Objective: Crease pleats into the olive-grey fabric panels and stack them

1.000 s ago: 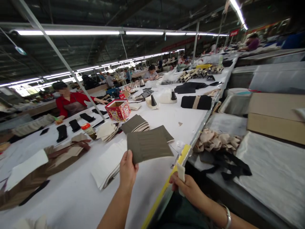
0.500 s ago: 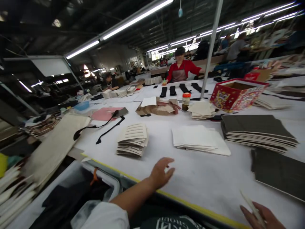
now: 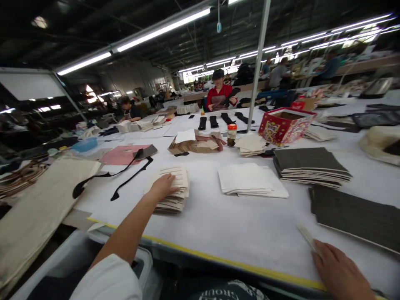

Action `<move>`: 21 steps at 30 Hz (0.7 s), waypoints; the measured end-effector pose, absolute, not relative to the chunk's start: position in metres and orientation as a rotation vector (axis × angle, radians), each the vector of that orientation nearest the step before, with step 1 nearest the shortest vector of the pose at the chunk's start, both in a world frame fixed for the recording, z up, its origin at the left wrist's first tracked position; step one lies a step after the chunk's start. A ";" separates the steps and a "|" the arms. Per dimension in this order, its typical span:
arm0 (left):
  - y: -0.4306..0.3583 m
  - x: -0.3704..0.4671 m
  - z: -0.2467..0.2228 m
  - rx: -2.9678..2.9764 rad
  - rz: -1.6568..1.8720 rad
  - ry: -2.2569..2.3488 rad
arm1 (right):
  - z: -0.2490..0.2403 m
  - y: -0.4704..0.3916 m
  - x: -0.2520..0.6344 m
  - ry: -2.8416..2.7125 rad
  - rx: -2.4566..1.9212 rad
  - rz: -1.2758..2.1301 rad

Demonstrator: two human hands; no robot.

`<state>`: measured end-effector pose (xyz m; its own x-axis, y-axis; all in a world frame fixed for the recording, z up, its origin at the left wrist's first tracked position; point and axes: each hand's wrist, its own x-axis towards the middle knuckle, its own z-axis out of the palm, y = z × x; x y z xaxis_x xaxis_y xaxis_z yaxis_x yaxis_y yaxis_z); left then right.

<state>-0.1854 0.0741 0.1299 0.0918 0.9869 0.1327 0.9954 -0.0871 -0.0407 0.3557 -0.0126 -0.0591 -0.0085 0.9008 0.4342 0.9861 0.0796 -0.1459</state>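
My left hand [image 3: 163, 187] rests on the left side of a stack of cream pieces [image 3: 178, 179], its fingers over the top piece. Whether it grips that piece I cannot tell. At the lower right, my right hand [image 3: 336, 266] is closed around a thin pale flat tool [image 3: 308, 237], whose tip points up and left over the white table surface [image 3: 231, 237]. A pile of white sheets [image 3: 250, 180] lies between the hands, farther back. Dark grey pieces [image 3: 353, 216] lie beyond my right hand.
A stack of dark grey boards [image 3: 309, 162], a red patterned box [image 3: 284, 125], a jar with a red lid [image 3: 231, 135] and brown pieces [image 3: 200, 143] stand farther back. Black straps [image 3: 133, 177] lie left. A person in red [image 3: 218, 93] is across the table. A bin [image 3: 143, 266] sits below the edge.
My left hand has moved left and forward onto the cream stack. My right hand still holds the pale tool, now more palm-down. The view has shifted, and the person in red now holds up something black.
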 end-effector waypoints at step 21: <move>-0.019 -0.010 0.052 -2.583 -0.859 -0.932 | -0.004 0.047 0.295 -1.882 -2.056 -0.363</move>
<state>-0.0096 -0.0190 0.0520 0.6187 0.4934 0.6114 0.6495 -0.7591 -0.0447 0.2951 0.0471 -0.0037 0.0950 0.9111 0.4011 0.9949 -0.0733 -0.0691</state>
